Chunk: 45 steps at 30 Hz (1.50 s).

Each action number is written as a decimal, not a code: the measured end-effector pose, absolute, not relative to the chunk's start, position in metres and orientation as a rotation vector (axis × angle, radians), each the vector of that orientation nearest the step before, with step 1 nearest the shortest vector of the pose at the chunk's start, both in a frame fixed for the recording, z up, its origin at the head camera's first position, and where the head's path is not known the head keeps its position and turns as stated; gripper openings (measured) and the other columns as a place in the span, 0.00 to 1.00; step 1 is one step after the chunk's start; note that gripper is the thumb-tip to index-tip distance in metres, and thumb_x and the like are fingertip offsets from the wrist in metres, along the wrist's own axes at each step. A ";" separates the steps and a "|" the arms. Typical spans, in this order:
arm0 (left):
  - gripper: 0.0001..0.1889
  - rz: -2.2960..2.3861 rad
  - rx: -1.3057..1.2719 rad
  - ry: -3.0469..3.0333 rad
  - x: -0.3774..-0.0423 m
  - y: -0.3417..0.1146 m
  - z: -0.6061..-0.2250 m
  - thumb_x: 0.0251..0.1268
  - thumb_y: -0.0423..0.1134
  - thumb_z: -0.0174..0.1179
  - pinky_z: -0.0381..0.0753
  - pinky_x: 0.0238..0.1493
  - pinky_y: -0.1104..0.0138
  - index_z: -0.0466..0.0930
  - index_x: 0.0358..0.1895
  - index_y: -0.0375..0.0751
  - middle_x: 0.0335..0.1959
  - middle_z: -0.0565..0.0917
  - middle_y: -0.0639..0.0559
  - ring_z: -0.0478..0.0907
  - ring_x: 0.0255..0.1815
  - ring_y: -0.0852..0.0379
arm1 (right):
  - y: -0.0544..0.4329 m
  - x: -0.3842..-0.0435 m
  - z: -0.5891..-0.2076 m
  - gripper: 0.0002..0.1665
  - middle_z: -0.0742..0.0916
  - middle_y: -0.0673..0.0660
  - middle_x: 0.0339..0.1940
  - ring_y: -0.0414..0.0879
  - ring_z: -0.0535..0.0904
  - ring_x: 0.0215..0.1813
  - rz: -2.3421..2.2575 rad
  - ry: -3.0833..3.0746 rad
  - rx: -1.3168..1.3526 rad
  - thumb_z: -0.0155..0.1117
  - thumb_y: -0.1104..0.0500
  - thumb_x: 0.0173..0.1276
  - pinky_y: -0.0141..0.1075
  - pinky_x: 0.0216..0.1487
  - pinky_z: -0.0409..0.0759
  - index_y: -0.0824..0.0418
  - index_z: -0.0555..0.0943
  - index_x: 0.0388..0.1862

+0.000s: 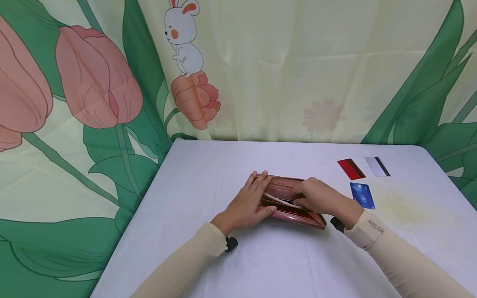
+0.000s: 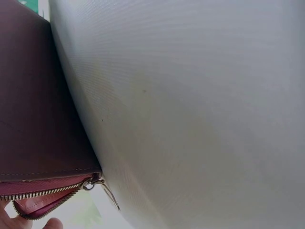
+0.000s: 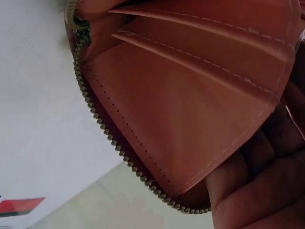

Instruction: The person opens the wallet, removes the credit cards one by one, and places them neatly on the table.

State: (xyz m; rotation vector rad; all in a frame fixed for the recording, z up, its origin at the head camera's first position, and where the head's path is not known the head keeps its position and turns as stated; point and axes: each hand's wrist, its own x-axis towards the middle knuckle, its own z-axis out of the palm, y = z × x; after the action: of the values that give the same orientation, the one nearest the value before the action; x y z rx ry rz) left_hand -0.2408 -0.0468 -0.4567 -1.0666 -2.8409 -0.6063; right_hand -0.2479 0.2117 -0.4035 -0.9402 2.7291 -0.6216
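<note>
Ideally, left hand [image 1: 243, 205] grips pink wallet [image 1: 299, 218] wide at nine o'clock, thumb apart from fingers, so right hand [image 1: 323, 198] (fingertips hidden, can't tell if clamped) works gently at three.

There's the wallet [image 1: 298, 218] on the table [image 1: 279, 260], right between the two hands! The left hand [image 1: 244, 207] sits at its left end, fingers toward the far edge, thumb over the near side. Across from it, the right hand [image 1: 324, 199] has its fingers inside, toward the wallet's right end. Just beyond the right wrist, a near card [image 1: 362, 195]; behind that, a second card [image 1: 349, 167]; to its right, a third card [image 1: 374, 166]. Beyond both hands, behind the table, the curtain [image 1: 268, 82].
</note>
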 end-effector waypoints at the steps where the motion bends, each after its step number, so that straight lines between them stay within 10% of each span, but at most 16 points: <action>1: 0.46 -0.602 -1.069 -2.842 -0.241 -0.047 -0.456 0.77 0.62 0.53 0.51 0.84 0.52 0.46 0.85 0.41 0.87 0.47 0.48 0.41 0.87 0.40 | 0.211 -0.248 -0.404 0.08 0.89 0.45 0.32 0.40 0.79 0.32 -0.614 2.730 -0.936 0.75 0.66 0.65 0.37 0.39 0.84 0.55 0.92 0.41; 31: 0.47 -0.620 -1.043 -2.878 -0.243 -0.047 -0.457 0.76 0.65 0.52 0.49 0.84 0.52 0.44 0.86 0.45 0.88 0.45 0.50 0.41 0.87 0.40 | 0.222 -0.237 -0.388 0.16 0.92 0.58 0.43 0.44 0.83 0.35 -0.680 2.974 -0.792 0.66 0.70 0.65 0.38 0.37 0.89 0.63 0.91 0.50; 45: 0.48 -0.625 -1.037 -2.885 -0.245 -0.045 -0.459 0.75 0.64 0.54 0.50 0.84 0.52 0.44 0.86 0.45 0.87 0.45 0.50 0.41 0.87 0.40 | 0.260 -0.230 -0.378 0.13 0.92 0.51 0.32 0.45 0.89 0.35 -0.900 3.167 -0.860 0.68 0.72 0.63 0.37 0.33 0.84 0.63 0.90 0.43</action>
State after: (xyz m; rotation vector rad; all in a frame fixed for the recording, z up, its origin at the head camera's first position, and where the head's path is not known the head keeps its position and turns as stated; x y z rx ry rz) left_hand -0.2446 -0.0450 -0.4585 -1.0370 -2.8848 -0.6246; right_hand -0.2302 0.2597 -0.3784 -0.8605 3.1671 -0.9003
